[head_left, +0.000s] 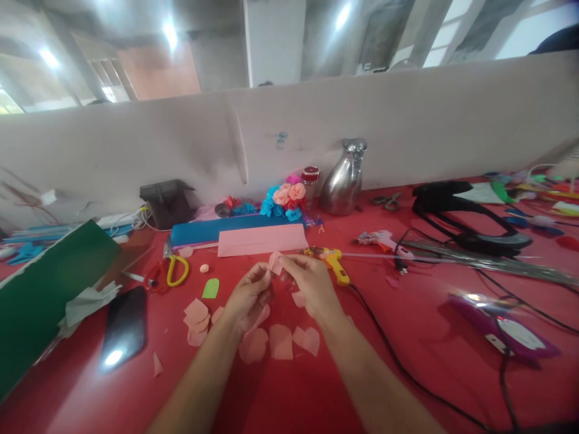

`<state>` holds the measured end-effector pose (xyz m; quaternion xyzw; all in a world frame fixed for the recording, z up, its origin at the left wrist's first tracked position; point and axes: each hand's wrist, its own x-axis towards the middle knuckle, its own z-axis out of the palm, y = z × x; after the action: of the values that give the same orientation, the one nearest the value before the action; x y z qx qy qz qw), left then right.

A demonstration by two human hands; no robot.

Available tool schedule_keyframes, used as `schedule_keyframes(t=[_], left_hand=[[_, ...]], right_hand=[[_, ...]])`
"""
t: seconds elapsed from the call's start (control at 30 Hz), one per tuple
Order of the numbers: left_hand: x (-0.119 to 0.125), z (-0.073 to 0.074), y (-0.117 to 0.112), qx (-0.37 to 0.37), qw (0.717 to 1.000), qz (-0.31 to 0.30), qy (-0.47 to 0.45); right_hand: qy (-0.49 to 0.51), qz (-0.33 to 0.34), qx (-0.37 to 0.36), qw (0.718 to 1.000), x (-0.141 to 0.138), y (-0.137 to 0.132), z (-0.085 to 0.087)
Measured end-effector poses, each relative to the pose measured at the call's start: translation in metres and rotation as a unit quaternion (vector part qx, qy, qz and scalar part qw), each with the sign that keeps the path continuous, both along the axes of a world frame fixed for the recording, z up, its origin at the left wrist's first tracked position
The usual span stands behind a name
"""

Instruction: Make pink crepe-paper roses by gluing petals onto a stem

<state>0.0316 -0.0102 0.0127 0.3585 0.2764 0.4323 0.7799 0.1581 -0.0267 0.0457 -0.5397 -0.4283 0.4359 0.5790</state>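
Two hands pinch a pink paper piece at the center of a red table

Among the containers, a dark pouch [166,204] stands left of center, near the pale partition [407,120]. At upper center, a red-lidded jar [310,184] is partly hidden by paper flowers [289,198] in peach, blue and magenta. Just right of it stands a silver jug [344,184]. What these containers hold cannot be made out from here.

On the red table [280,398], a green board [54,295] leans at the far left, with a dark phone-like slab [124,325] at lower left. Scissors [177,269] with yellow and red handles lie left of center, near a light green cutout [210,288]. At center, the left hand [251,295] and right hand [312,280] grip the pink paper piece [275,263] between thumbs and fingers, above scattered pink cutouts [281,342]. A yellow glue gun [337,267] lies just beyond the right hand, its black cord running to lower right. A black frame [474,223] and a purple packet [506,331] occupy the right side.

Behind the partition, a white pillar [275,42] rises at top center, between bright lights.
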Motion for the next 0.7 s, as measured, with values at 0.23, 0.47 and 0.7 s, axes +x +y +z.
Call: schedule_keyframes(t=[0.23, 0.47, 0.7], left_hand=[[-0.0006, 0.0003, 0.0012, 0.012, 1.0, 0.024, 0.011], [-0.0032, 0.0023, 0.0029, 0.048, 0.995, 0.051, 0.068], [-0.0024, -0.003, 0.0035, 0.063, 0.99, 0.059, 0.107]], right_hand=[[0.029, 0.019, 0.006, 0.999, -0.0004, 0.0024, -0.0025], [0.011, 0.075, -0.007, 0.997, 0.005, 0.0027, -0.0014], [0.014, 0.091, 0.0, 0.996, 0.0053, 0.0051, -0.0084]])
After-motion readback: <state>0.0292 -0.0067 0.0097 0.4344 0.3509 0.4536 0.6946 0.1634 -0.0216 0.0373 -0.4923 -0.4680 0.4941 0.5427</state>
